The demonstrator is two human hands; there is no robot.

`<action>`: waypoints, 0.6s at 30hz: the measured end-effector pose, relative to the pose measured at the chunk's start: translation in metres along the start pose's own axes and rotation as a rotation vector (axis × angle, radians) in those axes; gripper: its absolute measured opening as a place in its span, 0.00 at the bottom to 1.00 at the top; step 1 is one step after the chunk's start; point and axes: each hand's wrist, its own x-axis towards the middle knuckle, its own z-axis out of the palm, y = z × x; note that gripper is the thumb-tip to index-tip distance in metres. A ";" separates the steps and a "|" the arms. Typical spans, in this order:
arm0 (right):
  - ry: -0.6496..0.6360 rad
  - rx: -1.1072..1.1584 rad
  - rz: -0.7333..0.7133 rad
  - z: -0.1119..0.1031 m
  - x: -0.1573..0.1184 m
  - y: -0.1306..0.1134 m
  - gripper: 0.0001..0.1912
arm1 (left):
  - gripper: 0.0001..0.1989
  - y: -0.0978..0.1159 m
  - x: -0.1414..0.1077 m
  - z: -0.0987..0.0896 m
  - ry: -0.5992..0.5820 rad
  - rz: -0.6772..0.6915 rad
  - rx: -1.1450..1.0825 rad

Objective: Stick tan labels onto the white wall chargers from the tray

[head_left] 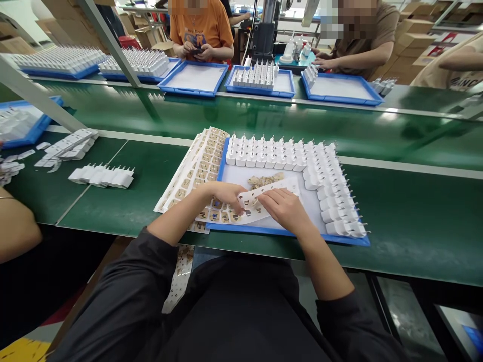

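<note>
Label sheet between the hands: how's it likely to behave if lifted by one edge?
Probably floppy: the label sheet looks thin and curves near the hands. Likely light for its size, for the same thinness. May tear, given the rows of small holes.

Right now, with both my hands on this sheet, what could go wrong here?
The sheet between your left hand and right hand sits close to the loose tan pieces, so it might drag or scatter them.
Your right forearm passes near the white parts along the tray's right side; a bump could knock some over.
The fanned stack of sheets reaches near the table's front edge, so a nudge might slide it off.
</note>
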 end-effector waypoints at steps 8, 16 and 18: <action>0.354 0.034 0.310 -0.010 -0.010 -0.007 0.08 | 0.26 0.010 -0.024 0.023 0.675 0.205 0.199; 0.425 0.101 0.330 0.002 -0.006 -0.043 0.15 | 0.15 0.026 -0.031 0.091 0.826 0.354 -0.121; 0.391 0.200 0.307 0.000 -0.004 -0.048 0.16 | 0.16 0.020 -0.026 0.095 0.832 0.372 -0.266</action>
